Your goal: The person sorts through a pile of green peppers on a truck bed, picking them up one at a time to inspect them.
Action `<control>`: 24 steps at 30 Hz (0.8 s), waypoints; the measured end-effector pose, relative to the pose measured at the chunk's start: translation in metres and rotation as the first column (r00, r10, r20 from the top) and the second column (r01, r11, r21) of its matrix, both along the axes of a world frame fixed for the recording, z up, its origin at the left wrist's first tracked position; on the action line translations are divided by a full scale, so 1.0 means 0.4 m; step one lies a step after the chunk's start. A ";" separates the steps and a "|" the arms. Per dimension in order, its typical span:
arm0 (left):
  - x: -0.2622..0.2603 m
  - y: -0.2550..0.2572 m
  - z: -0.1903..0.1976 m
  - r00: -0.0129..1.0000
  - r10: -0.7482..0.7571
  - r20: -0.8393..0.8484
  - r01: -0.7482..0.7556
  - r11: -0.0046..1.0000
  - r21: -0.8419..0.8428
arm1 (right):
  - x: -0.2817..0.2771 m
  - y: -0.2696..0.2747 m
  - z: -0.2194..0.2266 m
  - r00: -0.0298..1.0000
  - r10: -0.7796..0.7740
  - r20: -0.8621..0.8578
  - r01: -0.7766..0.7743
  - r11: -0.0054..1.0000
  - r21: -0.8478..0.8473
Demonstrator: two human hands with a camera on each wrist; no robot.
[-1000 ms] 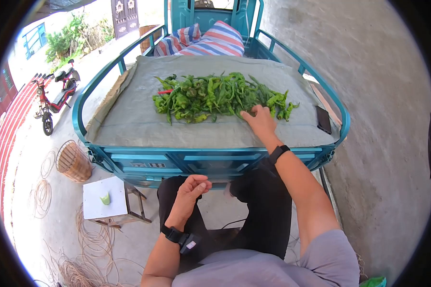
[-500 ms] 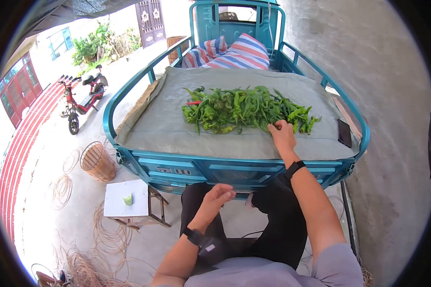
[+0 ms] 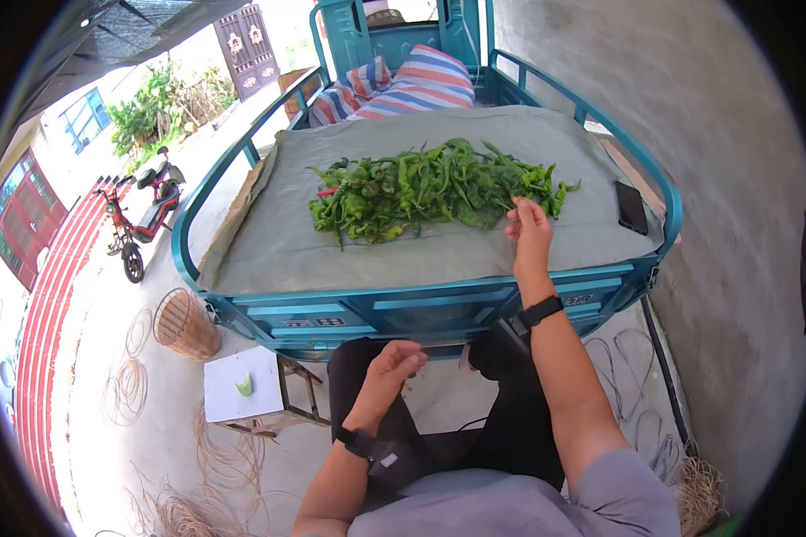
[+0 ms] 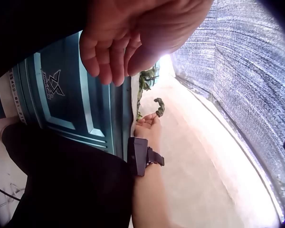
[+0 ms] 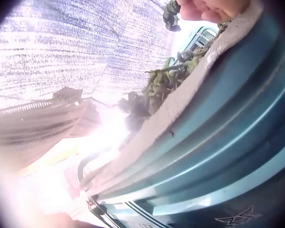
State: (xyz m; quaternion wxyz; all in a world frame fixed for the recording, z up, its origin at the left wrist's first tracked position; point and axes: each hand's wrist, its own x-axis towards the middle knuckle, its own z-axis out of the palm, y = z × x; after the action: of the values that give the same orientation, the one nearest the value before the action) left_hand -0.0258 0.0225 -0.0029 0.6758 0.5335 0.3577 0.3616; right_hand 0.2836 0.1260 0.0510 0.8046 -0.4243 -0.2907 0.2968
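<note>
A long heap of green peppers (image 3: 412,197), with one red pepper (image 3: 328,192) at its left, lies on a grey cloth (image 3: 278,255) spread over a teal cargo bed. At the heap's right front, my right hand (image 3: 532,242) is raised and pinches a curled green pepper (image 4: 160,108) by one end between thumb and fingertips. The right wrist view shows that pepper (image 5: 171,17) sticking out beyond the fingers. My left hand (image 3: 390,370) hovers over my lap, its fingers loosely bent and holding nothing; the left wrist view shows the same hand (image 4: 147,28) from below.
A black phone (image 3: 630,208) lies on the cloth's right side. Teal rails (image 3: 233,179) flank the bed, with striped sacks (image 3: 421,80) behind. At lower left are a wicker basket (image 3: 186,327), a small white-topped stool (image 3: 228,403) and coiled strips (image 3: 127,394). A scooter (image 3: 148,215) stands beyond.
My right hand has come up from the heap's front edge, now pinching a pepper. The left hand stays over my lap, fingers still loosely bent. The head view has shifted about.
</note>
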 end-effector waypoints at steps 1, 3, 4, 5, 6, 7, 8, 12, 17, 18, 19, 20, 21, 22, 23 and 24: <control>0.002 0.000 -0.001 1.000 -0.006 -0.014 0.006 1.000 0.000 | 0.006 -0.002 0.002 0.999 -0.014 -0.040 0.014 1.000 0.006; 0.004 0.002 -0.004 0.999 -0.014 -0.042 0.014 1.000 0.001 | 0.008 -0.005 0.007 0.997 -0.028 -0.073 0.030 0.999 0.026; 0.005 0.002 -0.006 0.998 -0.017 -0.053 0.017 1.000 0.000 | 0.006 -0.005 0.010 0.995 -0.033 -0.089 0.036 0.999 0.037; 0.006 0.002 -0.009 0.998 -0.019 -0.064 0.019 1.000 0.000 | 0.004 -0.005 0.016 0.995 -0.050 -0.089 0.052 0.998 0.021; 0.006 0.002 -0.010 0.997 -0.021 -0.075 0.021 1.000 0.001 | 0.000 -0.005 0.024 0.994 -0.066 -0.088 0.067 0.998 0.005; 0.007 0.001 -0.007 0.996 -0.022 -0.090 0.022 1.000 0.000 | 0.000 -0.002 0.030 0.993 -0.082 -0.087 0.081 0.997 -0.010; 0.009 -0.001 -0.003 0.994 -0.022 -0.105 0.023 1.000 0.000 | 0.003 0.002 0.035 0.993 -0.085 -0.082 0.084 0.996 -0.013; 0.010 0.002 -0.013 0.987 -0.026 -0.160 0.024 1.000 -0.016 | 0.031 0.039 0.050 0.996 -0.079 -0.049 0.078 0.997 -0.021; 0.013 0.009 -0.025 0.974 -0.061 -0.220 0.063 0.998 0.004 | 0.031 0.070 0.070 0.997 -0.081 0.020 0.083 0.982 -0.170; 0.013 0.011 -0.027 0.970 -0.070 -0.235 0.075 0.997 0.011 | 0.032 0.070 0.057 0.997 -0.065 0.044 0.072 0.983 -0.172; 0.013 0.013 -0.030 0.969 -0.080 -0.232 0.088 0.996 0.022 | 0.035 0.068 0.046 0.996 -0.049 0.070 0.061 0.983 -0.173; 0.014 0.013 -0.036 0.970 -0.090 -0.227 0.100 0.994 0.033 | 0.037 0.064 0.038 0.988 -0.057 0.147 0.084 0.979 -0.186; 0.014 0.013 -0.041 0.970 -0.098 -0.223 0.110 0.993 0.042 | 0.031 0.055 0.039 0.973 -0.061 0.222 0.107 0.974 -0.199; 0.014 0.012 -0.045 0.967 -0.112 -0.227 0.127 0.991 0.052 | 0.028 0.049 0.037 0.953 -0.063 0.296 0.129 0.969 -0.210; 0.013 0.011 -0.048 0.965 -0.125 -0.232 0.143 0.988 0.062 | 0.033 0.052 0.017 0.866 -0.117 0.486 0.227 0.958 -0.175; 0.012 0.012 -0.049 0.962 -0.137 -0.238 0.159 0.985 0.073 | 0.032 0.053 0.007 0.739 -0.163 0.653 0.314 0.942 -0.120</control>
State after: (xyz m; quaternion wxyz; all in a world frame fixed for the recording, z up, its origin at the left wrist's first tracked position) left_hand -0.0208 0.0272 -0.0226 0.6294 0.6277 0.3763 0.2613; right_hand 0.2963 0.1472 0.0539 0.6378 -0.6202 -0.4527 0.0606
